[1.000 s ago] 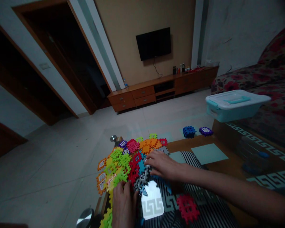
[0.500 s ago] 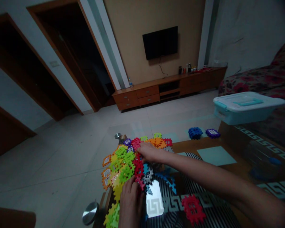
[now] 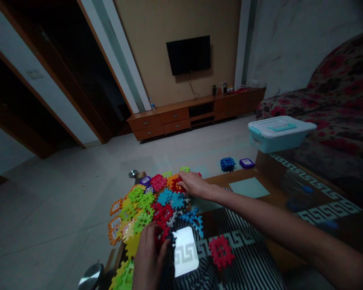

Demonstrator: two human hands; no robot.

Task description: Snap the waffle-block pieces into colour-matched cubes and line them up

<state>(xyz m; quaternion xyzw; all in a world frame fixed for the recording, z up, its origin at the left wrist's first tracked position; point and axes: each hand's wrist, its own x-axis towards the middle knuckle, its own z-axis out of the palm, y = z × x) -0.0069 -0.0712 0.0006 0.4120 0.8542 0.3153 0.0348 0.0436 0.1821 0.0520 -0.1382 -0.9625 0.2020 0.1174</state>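
A heap of toothed plastic building plates spreads along the left part of the glass-topped table. My right hand point(image 3: 193, 184) is closed, pinching a red building plate point(image 3: 177, 185) over the heap's far end, by orange plates point(image 3: 171, 181). Light blue plates point(image 3: 165, 196) lie just below it. My left hand point(image 3: 148, 251) is at the near end, fingers curled beside red plates point(image 3: 162, 213); what lies between its thumb and fingers is mostly hidden. Left of it are yellow plates point(image 3: 132, 245) and lime-green plates point(image 3: 124, 274). A single pinkish-red plate point(image 3: 221, 252) lies apart on the right.
Blue plates point(image 3: 227, 164) and a purple plate point(image 3: 247, 163) stand near the far edge. A lidded turquoise box point(image 3: 278, 139) is at the back right. A clear container with a blue cap point(image 3: 307, 189) shows at right. Metal discs point(image 3: 91, 276) mark the table's left corners.
My right hand has moved from the heap's middle toward its far right and now lifts a red plate. Light blue plates are uncovered. The view has turned to the right.
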